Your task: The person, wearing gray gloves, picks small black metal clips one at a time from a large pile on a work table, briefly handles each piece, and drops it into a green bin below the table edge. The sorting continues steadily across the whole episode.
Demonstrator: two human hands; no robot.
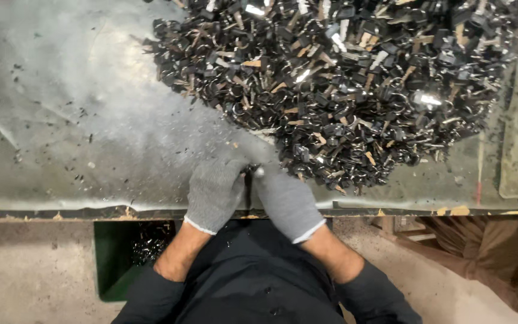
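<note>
At the near edge of the scratched metal worktable [61,120], the person is judged to be working on one small piece taken from the heap. The gloved left hand [214,192] curls closed against a small dark key-like part [250,174], and the gloved right hand [286,198] pinches the same part from the other side. The pile of black-headed keys and rings [343,78] lies just beyond. A green bin [112,264] sits below; a next move would need a steady grip.

Gloved hands — left [216,192], right [286,198] — fingertips pressed together, fingers curled.
</note>
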